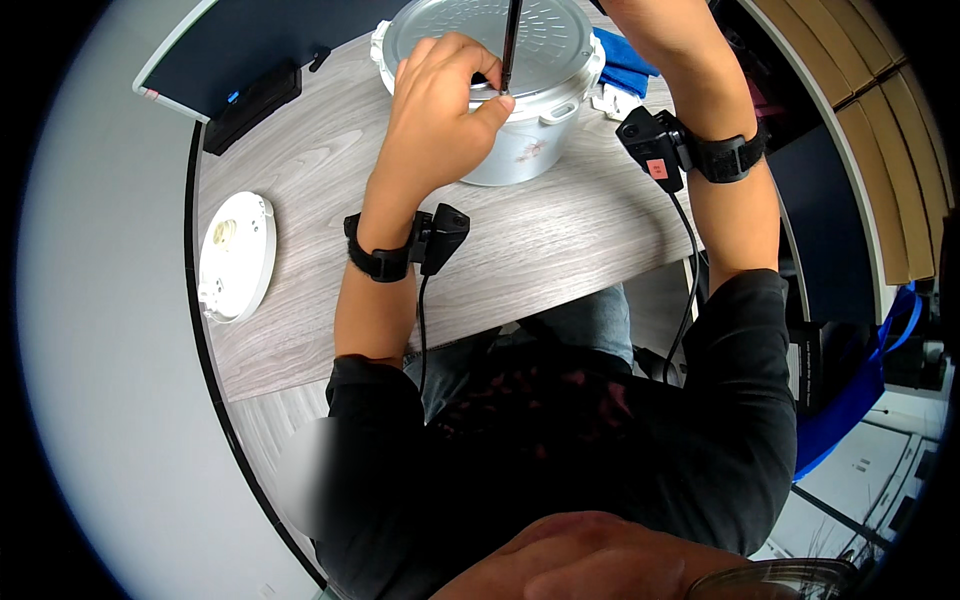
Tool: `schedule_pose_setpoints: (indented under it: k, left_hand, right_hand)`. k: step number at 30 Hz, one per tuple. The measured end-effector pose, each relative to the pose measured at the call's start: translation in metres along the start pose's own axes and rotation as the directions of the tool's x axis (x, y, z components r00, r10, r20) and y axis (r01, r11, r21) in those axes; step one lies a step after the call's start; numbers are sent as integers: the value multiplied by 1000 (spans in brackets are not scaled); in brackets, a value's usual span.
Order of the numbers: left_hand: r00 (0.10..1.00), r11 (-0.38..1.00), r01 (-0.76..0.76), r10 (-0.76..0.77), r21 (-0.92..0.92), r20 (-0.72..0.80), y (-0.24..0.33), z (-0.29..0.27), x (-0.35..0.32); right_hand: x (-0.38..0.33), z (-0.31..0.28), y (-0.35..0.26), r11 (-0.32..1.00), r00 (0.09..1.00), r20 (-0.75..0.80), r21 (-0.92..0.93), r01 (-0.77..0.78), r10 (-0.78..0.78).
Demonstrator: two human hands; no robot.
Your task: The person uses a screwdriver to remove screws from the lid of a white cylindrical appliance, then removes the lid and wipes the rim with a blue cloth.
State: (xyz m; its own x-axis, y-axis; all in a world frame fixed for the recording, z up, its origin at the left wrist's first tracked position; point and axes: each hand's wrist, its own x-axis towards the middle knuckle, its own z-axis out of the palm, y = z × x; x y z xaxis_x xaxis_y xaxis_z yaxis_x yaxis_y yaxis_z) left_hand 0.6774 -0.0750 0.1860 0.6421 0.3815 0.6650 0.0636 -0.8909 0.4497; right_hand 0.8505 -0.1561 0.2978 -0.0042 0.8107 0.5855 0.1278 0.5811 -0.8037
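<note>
The silver pot (535,148) stands at the far side of the grey wood-grained table (340,190), its round lid (450,35) on top. A thin dark shaft (511,45) rises from the lid's near rim and runs out past the upper edge of my view. My left hand (440,115) reaches over the rim with fingers bent, thumb and forefinger around the shaft's lower end; I can't tell if they pinch it. My right hand (665,25) is mostly cut off at the top, so I can't tell what it grips. A blue cloth (625,65) and a crumpled white piece (614,102) lie just beside the pot. Well apart, near the left edge, is a round white disc-shaped thing (237,258); behind it lies a long black object (253,112).
</note>
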Motion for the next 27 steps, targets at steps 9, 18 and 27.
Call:
schedule_pose_setpoints:
  k: [9, 18, 27]
  left_hand:
    - [1000, 1000, 9, -9, 5, 2, 2, 0, -2]
    - [1000, 1000, 19, -19, 7, 8, 0, 0, -4]
    - [1000, 1000, 29, -29, 12, 10, 3, -3, -8]
  right_hand:
    - [-4, -4, 6, 989, 998, -4, -141, 54, -55]
    - [-4, 12, -5, 936, 992, -123, -345, -62, 20]
    - [-11, 17, -6, 888, 986, -141, -459, 18, -93]
